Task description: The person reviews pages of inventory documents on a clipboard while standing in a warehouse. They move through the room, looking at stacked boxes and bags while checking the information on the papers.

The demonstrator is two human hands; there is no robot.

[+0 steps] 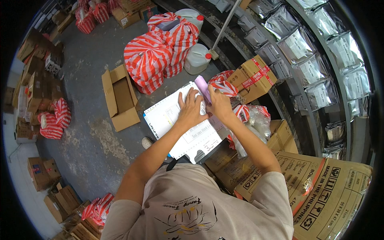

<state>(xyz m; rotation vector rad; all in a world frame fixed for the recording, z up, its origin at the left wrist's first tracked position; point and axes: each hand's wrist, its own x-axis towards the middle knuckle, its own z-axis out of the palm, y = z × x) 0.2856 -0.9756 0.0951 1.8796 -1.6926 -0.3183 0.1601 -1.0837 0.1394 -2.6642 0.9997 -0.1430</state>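
White printed forms [186,136] with punched edge holes lie stacked at my waist. A blue edge [144,115] shows under them, perhaps of a clipboard. My left hand [191,110] presses down on the top sheet with its fingers spread and its thumb towards my right hand. At the stack's right side, my right hand [220,103] grips a pink sheet [203,87] that curls up into a roll. Below that hand, more pink paper [216,122] lies flat. The right fingertips are partly hidden by the hand itself.
An open cardboard box [121,97] stands on the floor ahead. Beyond are red-striped plastic bags [150,57] and jugs with red caps [197,59]. Silver pouches [297,45] fill shelves at right. A taped carton [252,78] and large cartons [327,192] flank my right side.
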